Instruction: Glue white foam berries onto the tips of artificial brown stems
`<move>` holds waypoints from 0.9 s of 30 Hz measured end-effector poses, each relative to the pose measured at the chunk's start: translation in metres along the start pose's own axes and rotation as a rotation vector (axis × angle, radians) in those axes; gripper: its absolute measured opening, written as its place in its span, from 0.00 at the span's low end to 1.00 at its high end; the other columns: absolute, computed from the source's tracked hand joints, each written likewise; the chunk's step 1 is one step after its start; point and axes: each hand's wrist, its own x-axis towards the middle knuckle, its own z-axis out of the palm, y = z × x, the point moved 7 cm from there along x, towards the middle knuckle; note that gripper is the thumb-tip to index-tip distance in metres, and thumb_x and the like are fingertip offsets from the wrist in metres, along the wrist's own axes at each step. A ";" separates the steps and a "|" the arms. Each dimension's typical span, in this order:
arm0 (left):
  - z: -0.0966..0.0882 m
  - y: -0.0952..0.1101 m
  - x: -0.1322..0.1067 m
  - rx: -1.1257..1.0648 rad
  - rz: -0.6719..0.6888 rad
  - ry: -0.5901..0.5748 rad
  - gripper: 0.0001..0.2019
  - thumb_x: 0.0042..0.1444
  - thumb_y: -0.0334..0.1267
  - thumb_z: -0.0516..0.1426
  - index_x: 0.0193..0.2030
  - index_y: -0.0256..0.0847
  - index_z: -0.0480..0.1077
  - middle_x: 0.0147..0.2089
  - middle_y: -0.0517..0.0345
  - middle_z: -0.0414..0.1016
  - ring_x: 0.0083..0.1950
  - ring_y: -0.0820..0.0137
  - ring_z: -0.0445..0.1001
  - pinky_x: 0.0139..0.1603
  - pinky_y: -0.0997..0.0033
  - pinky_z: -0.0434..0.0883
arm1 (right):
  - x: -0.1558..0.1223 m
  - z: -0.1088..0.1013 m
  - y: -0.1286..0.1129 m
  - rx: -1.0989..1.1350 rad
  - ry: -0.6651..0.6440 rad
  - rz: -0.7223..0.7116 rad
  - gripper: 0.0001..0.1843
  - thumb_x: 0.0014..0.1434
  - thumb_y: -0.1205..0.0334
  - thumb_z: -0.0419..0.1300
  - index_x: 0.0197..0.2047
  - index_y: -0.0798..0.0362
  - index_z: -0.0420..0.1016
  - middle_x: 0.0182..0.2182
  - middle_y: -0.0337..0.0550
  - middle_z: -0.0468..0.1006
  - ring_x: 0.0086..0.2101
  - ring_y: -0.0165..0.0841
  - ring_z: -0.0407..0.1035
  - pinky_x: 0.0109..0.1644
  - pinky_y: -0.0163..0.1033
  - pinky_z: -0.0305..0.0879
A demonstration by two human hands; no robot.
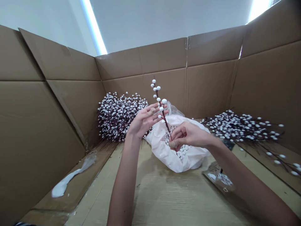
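Between the thumb and fingers of my right hand (185,136) is the lower stem of a berry branch (164,114), a thin brown twig with white berries. It stands nearly upright, leaning a little left. My left hand (148,117) is behind and left of its upper part, palm up and fingers spread; whether they touch the berries I cannot tell. Some fingertips wear tan covers. Under my right hand sits a white plastic bag (160,150), its mouth open, full of loose white berries (184,152).
A large pile of berry branches (119,116) lies at the back left, a smaller pile (240,127) at the right. A white glue-like smear (68,182) marks the cardboard at left. A cardboard piece (218,179) with white blobs lies near my right forearm. Cardboard walls (145,66) surround the table.
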 end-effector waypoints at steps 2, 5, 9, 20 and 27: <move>-0.004 0.008 -0.003 0.019 0.041 0.023 0.21 0.45 0.36 0.64 0.47 0.33 0.74 0.53 0.42 0.74 0.54 0.54 0.73 0.54 0.59 0.69 | 0.002 0.000 0.002 -0.024 0.038 0.003 0.14 0.42 0.55 0.71 0.27 0.58 0.78 0.23 0.42 0.78 0.25 0.28 0.72 0.33 0.34 0.73; -0.006 0.022 -0.009 0.081 0.150 0.117 0.19 0.46 0.36 0.64 0.47 0.36 0.74 0.50 0.46 0.76 0.50 0.60 0.75 0.52 0.63 0.71 | 0.005 0.002 0.006 -0.101 0.084 0.010 0.12 0.44 0.57 0.69 0.25 0.58 0.77 0.22 0.42 0.77 0.24 0.28 0.71 0.30 0.33 0.70; -0.003 0.037 -0.017 0.205 0.319 0.319 0.15 0.43 0.33 0.66 0.40 0.39 0.75 0.42 0.53 0.78 0.41 0.70 0.76 0.41 0.73 0.72 | 0.007 0.006 0.007 -0.276 0.139 -0.009 0.09 0.48 0.60 0.65 0.23 0.58 0.75 0.19 0.41 0.74 0.22 0.27 0.68 0.25 0.31 0.62; -0.006 0.031 -0.015 0.118 0.387 0.485 0.09 0.41 0.28 0.65 0.31 0.40 0.73 0.28 0.63 0.77 0.29 0.78 0.74 0.29 0.79 0.66 | 0.012 0.016 0.014 -0.348 0.131 -0.024 0.12 0.50 0.57 0.64 0.23 0.57 0.74 0.19 0.42 0.75 0.22 0.28 0.69 0.25 0.31 0.62; -0.005 0.032 -0.014 0.124 0.350 0.469 0.09 0.41 0.30 0.66 0.30 0.40 0.72 0.29 0.62 0.78 0.30 0.77 0.74 0.31 0.79 0.68 | 0.008 0.009 0.019 -0.049 -0.190 0.044 0.23 0.55 0.47 0.61 0.44 0.59 0.77 0.38 0.50 0.80 0.37 0.32 0.75 0.43 0.37 0.72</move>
